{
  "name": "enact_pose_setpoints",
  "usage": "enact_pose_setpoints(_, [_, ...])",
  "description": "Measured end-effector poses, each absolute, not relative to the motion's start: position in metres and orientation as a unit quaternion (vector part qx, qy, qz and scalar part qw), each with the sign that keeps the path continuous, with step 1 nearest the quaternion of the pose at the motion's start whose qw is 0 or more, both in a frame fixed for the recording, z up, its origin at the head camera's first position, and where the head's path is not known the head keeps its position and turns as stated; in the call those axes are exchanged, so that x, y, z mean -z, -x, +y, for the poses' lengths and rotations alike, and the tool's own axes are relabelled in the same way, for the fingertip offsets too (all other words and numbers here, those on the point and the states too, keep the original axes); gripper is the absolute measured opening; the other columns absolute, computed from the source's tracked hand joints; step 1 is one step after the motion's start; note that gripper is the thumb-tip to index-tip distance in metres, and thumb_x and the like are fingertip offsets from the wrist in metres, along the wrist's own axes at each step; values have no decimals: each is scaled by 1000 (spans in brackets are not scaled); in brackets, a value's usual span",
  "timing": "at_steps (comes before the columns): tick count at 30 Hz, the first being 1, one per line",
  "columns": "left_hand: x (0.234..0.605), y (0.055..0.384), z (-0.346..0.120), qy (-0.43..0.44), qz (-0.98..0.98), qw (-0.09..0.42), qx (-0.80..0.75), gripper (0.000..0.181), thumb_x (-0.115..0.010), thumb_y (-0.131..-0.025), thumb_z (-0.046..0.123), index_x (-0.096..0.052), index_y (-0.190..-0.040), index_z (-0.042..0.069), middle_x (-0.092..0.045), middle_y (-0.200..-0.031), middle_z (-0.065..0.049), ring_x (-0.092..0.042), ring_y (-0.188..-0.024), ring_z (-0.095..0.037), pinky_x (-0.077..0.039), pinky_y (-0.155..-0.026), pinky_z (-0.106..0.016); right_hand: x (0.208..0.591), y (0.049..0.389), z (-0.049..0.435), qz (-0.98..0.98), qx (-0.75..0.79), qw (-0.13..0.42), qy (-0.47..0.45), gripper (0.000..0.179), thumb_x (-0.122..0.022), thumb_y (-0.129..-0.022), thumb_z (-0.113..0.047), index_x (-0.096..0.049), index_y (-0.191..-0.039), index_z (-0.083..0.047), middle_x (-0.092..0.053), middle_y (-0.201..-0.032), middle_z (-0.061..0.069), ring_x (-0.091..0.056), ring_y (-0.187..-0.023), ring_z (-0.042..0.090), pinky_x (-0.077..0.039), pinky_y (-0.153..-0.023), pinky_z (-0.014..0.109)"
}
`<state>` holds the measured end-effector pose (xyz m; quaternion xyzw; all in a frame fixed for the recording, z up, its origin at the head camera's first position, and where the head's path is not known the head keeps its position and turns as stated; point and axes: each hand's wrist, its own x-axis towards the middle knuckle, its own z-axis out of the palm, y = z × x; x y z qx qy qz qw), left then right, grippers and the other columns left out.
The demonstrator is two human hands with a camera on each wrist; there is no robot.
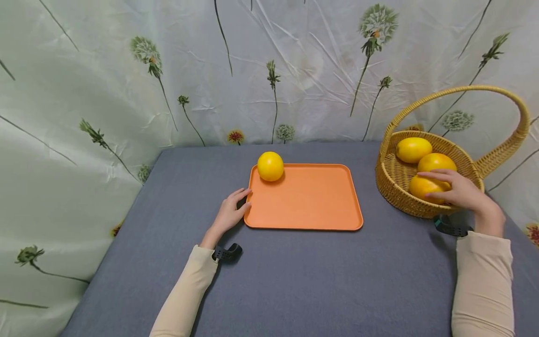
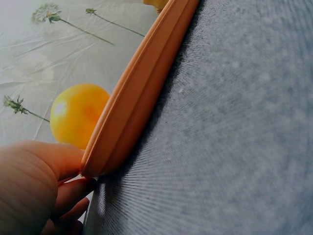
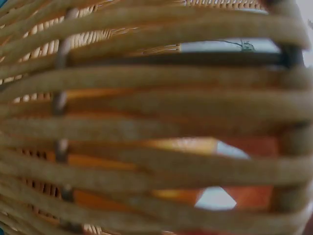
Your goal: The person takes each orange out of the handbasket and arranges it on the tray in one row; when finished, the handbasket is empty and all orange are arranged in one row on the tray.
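Note:
In the head view, my left hand is at the left edge of an orange tray. The left wrist view shows the thumb on the tray's rim and the other fingers just below it. A round yellow-orange fruit rests in the tray's far left corner. Over at the right, my right hand reaches into a wicker basket. Its thumb and fingers are round a smooth yellow-orange fruit. Wicker strands fill the right wrist view and mostly hide that grip.
Two more fruits lie in the basket behind the right hand: a yellow oval one and a rounder yellow-orange one. The tall basket handle arches above them. A grey cloth covers the table, and a flowered curtain hangs behind.

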<state>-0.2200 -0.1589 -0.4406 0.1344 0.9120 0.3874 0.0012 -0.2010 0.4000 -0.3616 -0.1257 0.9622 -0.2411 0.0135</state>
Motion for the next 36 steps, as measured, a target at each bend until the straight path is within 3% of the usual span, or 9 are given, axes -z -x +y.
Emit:
enact_pose_setpoints(7, [442,221,-157,-137,910,-2,-390,45,-55,-93,17,-50,-137,8,-43,-145,-19,-35,-138,-36,-29,-112,-55,361,200,398,969,194,9,150,70,-71,-76,-7,-41,-139,-2,-36,-132,37,-35,-117,51,-34,-83,62])
enact_pose_setpoints(21, [443,220,-158,-139,911,-4,-388,45,-55,-93,17,-49,-137,8,-43,-145,-20,-35,-138,-37,-29,-112,-56,358,200,393,972,223,-15,77,69,-75,-76,-25,-48,-134,1,-45,-132,36,-44,-112,49,-35,-86,59])
enact_pose_setpoints(30, [443,220,-159,-141,910,-7,-389,45,-55,-93,17,-50,-136,7,-43,-144,-22,-35,-137,-39,-28,-111,-58,357,201,393,950,312,13,4,77,-68,-83,-36,-33,-145,-8,-31,-144,34,-32,-121,47,-29,-90,56])
enact_pose_setpoints(34, [442,220,-159,-141,910,-9,-390,45,-55,-93,17,-50,-136,6,-42,-144,-22,-36,-137,-39,-28,-111,-59,357,202,392,940,341,7,-13,77,-65,-85,-38,-29,-148,-15,-26,-149,30,-30,-123,42,-30,-90,45])
enact_pose_setpoints(36, [441,220,-158,-142,910,-10,-389,45,-55,-92,16,-50,-136,6,-43,-144,-23,-36,-136,-40,-28,-111,-59,357,202,391,936,350,-1,-23,75,-65,-86,-38,-29,-149,-21,-28,-151,23,-37,-117,29,-30,-85,33])
